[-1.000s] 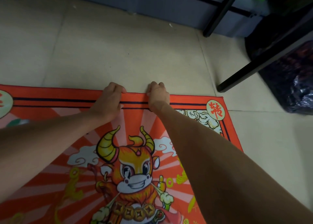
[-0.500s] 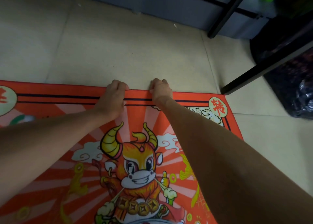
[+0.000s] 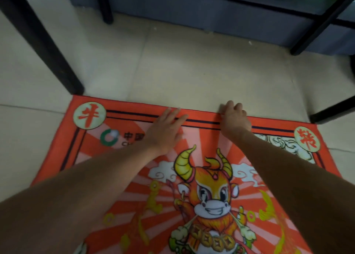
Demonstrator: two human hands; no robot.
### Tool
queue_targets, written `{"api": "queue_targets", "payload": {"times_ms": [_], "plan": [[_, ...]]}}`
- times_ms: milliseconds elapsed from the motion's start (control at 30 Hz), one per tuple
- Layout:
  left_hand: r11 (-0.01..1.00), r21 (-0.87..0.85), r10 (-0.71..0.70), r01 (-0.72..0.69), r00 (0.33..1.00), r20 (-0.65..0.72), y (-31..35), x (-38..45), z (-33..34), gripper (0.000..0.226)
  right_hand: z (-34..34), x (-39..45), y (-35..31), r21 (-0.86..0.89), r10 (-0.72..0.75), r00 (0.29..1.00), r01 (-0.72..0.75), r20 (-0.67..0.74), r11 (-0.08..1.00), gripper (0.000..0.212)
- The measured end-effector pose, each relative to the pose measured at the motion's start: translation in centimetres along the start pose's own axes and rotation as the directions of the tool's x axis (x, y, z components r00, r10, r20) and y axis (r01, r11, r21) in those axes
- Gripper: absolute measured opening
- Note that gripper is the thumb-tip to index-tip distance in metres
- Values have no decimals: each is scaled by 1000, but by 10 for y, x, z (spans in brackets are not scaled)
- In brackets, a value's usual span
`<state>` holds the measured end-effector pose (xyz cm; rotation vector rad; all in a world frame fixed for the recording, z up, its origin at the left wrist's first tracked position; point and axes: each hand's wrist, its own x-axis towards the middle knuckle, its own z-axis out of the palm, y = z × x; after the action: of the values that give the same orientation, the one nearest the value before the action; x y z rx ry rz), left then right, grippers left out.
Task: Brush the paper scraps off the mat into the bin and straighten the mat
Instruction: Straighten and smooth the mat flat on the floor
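The red mat [image 3: 201, 119] carries all the readable marks. A pale round badge [image 3: 89, 115] in its far left corner shows the red character 牛. A matching badge [image 3: 306, 141] in the far right corner holds a red character too blurred to read surely. Beside a green ring logo [image 3: 109, 137], dark print starts 中国, with Latin letters below starting "C"; the left hand [image 3: 165, 132] covers the rest.

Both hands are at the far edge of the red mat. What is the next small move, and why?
Probably let the right hand release its grip on the far edge and press flat, like the left hand. The mat already lies flat, its far edge runs roughly straight across the floor tiles, and no paper scraps show on it.
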<state>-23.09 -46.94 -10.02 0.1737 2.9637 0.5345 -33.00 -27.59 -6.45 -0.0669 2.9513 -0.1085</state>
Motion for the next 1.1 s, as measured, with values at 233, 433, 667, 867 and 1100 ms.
{"api": "queue_targets", "payload": {"times_ms": [233, 433, 667, 867, 1100], "plan": [[995, 4, -98, 98, 995, 16, -33, -42, -7, 65, 31, -41, -50, -31, -325, 935, 324, -142, 946, 43], [986, 27, -167, 167, 986, -17, -63, -79, -18, 62, 38, -69, -113, 20, -555, 832, 555, 11, 832, 55], [975, -14, -224, 224, 969, -100, -93, -94, -17, 67, 50, -86, -168, 72, -653, 746, 650, 126, 757, 64], [971, 3, -232, 238, 947, -223, -128, -108, -16, 60, 62, -82, -210, 66, -696, 712, 693, 90, 718, 61], [911, -100, -411, 401, 855, -316, -158, -109, -18, 73, 70, -87, -262, 166, -731, 681, 717, 45, 677, 70]]}}
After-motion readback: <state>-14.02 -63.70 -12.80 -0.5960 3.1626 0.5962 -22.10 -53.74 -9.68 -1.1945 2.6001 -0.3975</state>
